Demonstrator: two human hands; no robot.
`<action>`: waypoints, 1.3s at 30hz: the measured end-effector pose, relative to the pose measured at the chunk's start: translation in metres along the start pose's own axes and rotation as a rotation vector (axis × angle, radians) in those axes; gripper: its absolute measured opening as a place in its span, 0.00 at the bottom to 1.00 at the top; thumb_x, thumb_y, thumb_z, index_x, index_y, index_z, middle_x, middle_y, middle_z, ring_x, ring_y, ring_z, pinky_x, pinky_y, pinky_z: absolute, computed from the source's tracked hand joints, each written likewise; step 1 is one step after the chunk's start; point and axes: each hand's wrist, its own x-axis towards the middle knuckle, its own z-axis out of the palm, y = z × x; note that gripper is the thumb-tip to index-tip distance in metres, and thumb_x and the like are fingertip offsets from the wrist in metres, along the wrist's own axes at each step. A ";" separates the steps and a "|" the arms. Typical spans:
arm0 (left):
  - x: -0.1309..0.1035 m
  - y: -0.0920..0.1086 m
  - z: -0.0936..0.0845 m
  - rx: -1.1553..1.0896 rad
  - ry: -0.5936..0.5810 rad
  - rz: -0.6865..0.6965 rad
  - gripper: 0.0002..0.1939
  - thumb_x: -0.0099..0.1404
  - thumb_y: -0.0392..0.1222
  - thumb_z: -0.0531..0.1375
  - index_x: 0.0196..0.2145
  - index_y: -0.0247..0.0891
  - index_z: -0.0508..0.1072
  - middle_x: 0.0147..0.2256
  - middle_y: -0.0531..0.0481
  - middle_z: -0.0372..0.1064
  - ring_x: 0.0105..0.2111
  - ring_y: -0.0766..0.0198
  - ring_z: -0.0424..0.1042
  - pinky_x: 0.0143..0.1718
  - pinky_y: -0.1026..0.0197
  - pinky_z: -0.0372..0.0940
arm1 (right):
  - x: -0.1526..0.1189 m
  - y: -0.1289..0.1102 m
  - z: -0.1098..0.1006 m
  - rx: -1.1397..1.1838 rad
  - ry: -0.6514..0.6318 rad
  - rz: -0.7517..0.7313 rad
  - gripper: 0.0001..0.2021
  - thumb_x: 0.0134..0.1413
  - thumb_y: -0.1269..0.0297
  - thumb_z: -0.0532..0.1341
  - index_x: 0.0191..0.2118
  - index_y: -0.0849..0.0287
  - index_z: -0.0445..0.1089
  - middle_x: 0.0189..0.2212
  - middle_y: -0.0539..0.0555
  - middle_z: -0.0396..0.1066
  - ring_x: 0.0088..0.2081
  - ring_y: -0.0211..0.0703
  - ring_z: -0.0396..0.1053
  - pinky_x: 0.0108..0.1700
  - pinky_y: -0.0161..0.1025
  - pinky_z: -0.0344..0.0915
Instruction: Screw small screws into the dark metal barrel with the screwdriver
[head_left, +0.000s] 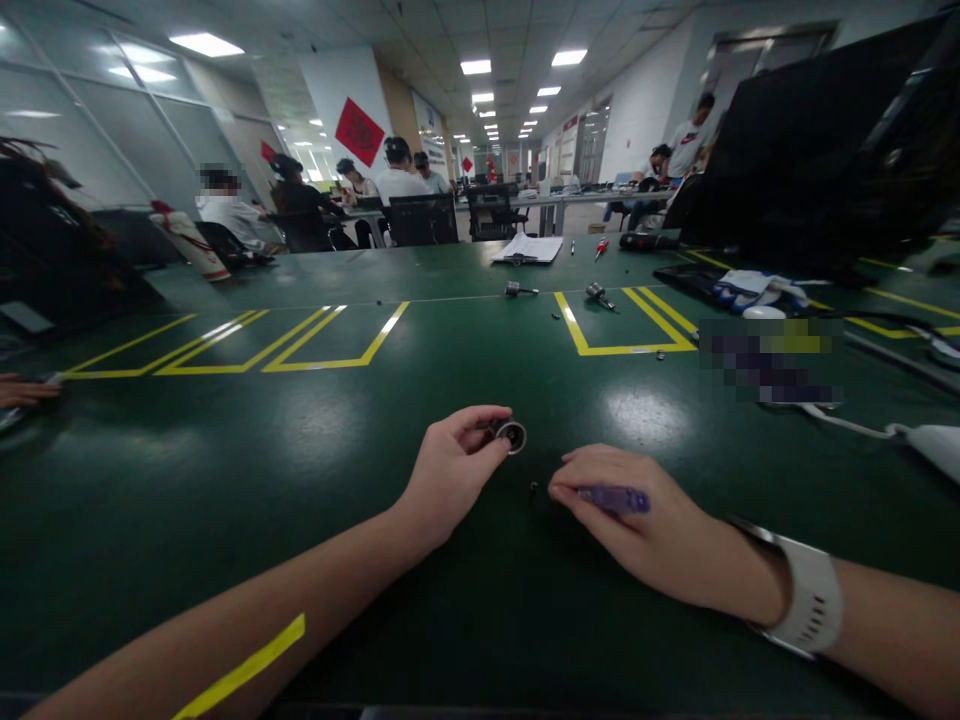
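Note:
My left hand point(457, 465) is closed around a small round metal part point(513, 436), its ringed open end turned toward me and to the right. Thumb and fingers pinch it from the left, hiding its far side. To the right, my right hand point(630, 520) grips a screwdriver with a see-through purple handle point(615, 499); the handle's end points right, and its tip is hidden by the fingers. Between the two hands a tiny dark piece, like a screw point(533, 487), shows just left of my right fingertips. The two hands are apart.
On the green table point(225, 480), two metal parts with shafts point(513, 289) point(600, 294) lie farther back. Beyond them are a clipboard with papers point(528, 248) and a red-handled tool point(601, 247). Cables and a white-blue glove point(757, 288) are at right. Another person's hand point(26, 390) is at far left.

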 end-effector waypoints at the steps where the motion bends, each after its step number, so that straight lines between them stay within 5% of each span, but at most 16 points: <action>1: 0.000 0.001 0.000 -0.003 0.008 0.000 0.16 0.53 0.32 0.62 0.41 0.34 0.72 0.38 0.48 0.76 0.40 0.62 0.74 0.47 0.58 0.68 | -0.001 0.001 0.001 -0.004 0.004 -0.051 0.08 0.58 0.71 0.54 0.37 0.60 0.70 0.34 0.54 0.74 0.37 0.43 0.71 0.42 0.43 0.68; 12: -0.004 0.002 -0.001 -0.003 -0.020 0.013 0.17 0.54 0.33 0.61 0.43 0.34 0.73 0.39 0.48 0.76 0.40 0.61 0.74 0.46 0.58 0.69 | -0.003 0.005 0.003 -0.090 0.225 -0.298 0.11 0.57 0.74 0.56 0.46 0.60 0.67 0.41 0.56 0.74 0.45 0.43 0.70 0.49 0.43 0.67; 28: -0.013 0.004 0.003 0.106 -0.051 0.181 0.11 0.53 0.33 0.61 0.36 0.34 0.76 0.37 0.48 0.76 0.36 0.63 0.75 0.39 0.63 0.72 | -0.004 0.005 0.005 -0.100 0.200 -0.319 0.13 0.57 0.74 0.55 0.48 0.59 0.65 0.41 0.57 0.74 0.44 0.45 0.71 0.48 0.46 0.68; 39: -0.011 0.004 0.002 0.106 -0.064 0.115 0.10 0.53 0.34 0.60 0.35 0.33 0.76 0.33 0.49 0.76 0.32 0.63 0.75 0.37 0.63 0.71 | -0.003 0.003 0.006 -0.102 0.191 -0.351 0.13 0.56 0.75 0.56 0.48 0.61 0.65 0.40 0.58 0.74 0.43 0.45 0.71 0.47 0.46 0.68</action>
